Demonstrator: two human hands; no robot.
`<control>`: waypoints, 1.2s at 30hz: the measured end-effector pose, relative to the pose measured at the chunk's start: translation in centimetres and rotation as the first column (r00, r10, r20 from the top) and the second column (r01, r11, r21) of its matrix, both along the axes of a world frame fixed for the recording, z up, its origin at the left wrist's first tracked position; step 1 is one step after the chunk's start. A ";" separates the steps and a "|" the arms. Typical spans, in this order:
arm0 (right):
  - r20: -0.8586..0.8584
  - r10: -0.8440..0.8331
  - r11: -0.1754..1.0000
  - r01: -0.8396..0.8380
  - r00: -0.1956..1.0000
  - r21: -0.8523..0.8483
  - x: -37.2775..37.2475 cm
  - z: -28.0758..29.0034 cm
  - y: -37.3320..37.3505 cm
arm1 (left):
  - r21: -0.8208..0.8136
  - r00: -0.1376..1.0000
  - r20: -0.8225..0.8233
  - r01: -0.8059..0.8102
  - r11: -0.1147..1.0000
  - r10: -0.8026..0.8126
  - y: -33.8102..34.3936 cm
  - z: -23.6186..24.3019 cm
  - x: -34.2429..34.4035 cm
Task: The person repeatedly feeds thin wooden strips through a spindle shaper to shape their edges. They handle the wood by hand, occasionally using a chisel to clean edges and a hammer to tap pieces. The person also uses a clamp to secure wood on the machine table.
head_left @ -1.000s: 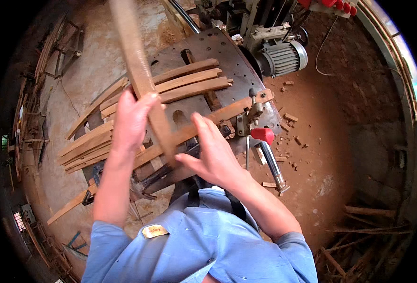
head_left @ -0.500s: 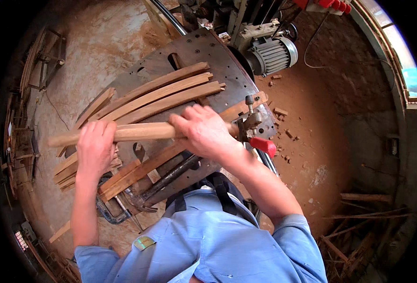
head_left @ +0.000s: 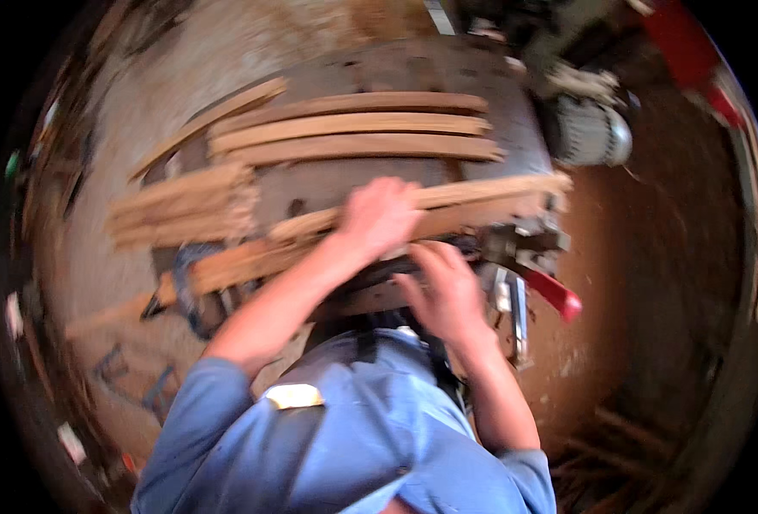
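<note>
My left hand (head_left: 381, 212) is closed over the middle of a pale wooden strip (head_left: 486, 190), which lies across the near part of the metal table. Just below and right of it is my right hand (head_left: 447, 291), thumb and fingers apart and nothing visible in them. Its fingertips are near a dark bar (head_left: 375, 272); blur hides whether they touch it. Right of that hand, a toggle clamp with a red handle (head_left: 555, 294) sits at the table's edge, by the end of a wooden board (head_left: 490, 214) under the strip.
Several long wooden strips (head_left: 353, 124) lie on the far part of the metal table (head_left: 516, 103). A stack of shorter pieces (head_left: 182, 208) rests at the left, with a C-clamp (head_left: 192, 287) nearer me. A grey motor (head_left: 593, 133) stands beyond the right edge.
The strip I held raised in both hands is now down over the board. My right hand has let go and moved nearer me; my left hand has moved right. The view has turned.
</note>
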State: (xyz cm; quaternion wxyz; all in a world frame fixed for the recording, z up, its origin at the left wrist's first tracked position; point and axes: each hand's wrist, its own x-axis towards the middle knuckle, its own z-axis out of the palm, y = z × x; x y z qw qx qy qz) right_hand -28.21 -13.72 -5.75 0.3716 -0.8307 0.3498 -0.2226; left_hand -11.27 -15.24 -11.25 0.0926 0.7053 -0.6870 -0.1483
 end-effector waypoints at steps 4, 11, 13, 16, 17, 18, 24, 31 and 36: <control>-0.044 -0.029 0.998 0.031 0.999 0.053 -0.3 -0.3 0.3 | -0.160 0.995 -0.091 0.014 0.987 -0.029 -1.1 -1.5 -0.5; -0.064 -0.008 0.990 0.017 0.998 0.141 -0.1 0.3 0.0 | -0.117 0.971 -0.235 -0.069 0.991 0.040 -0.3 -1.4 -0.6; -0.062 -0.012 0.989 0.021 0.998 0.147 -0.1 0.0 0.0 | -0.092 0.967 -0.251 -0.065 0.994 0.040 -0.1 -1.6 -0.4; -0.048 -0.015 0.986 0.023 0.999 0.163 -0.1 0.1 -0.2 | -0.075 0.971 -0.230 -0.087 0.993 0.067 -0.2 -1.5 -0.5; -0.039 -0.020 0.984 0.027 0.999 0.176 -0.1 0.0 -0.2 | -0.056 0.969 -0.231 -0.103 0.993 0.088 -0.2 -1.7 -0.5; -0.031 -0.028 0.981 0.033 0.999 0.189 -0.1 -0.1 -0.2 | -0.036 0.967 -0.232 -0.117 0.992 0.106 -0.1 -2.1 -0.4; 0.055 -0.062 0.993 0.057 0.997 0.101 -0.6 -1.3 -0.6 | -0.120 0.977 -0.033 0.204 0.972 -0.209 -1.9 -3.8 1.2; -0.235 -0.309 0.453 0.360 0.921 0.816 -4.7 -4.8 4.3 | -0.129 0.968 -0.228 0.078 0.989 -0.106 -0.2 -1.0 1.1; -0.282 -0.631 -0.060 0.317 0.723 0.947 -5.0 -7.5 5.8 | -0.094 0.963 -0.019 0.266 0.959 -0.269 1.0 0.6 0.5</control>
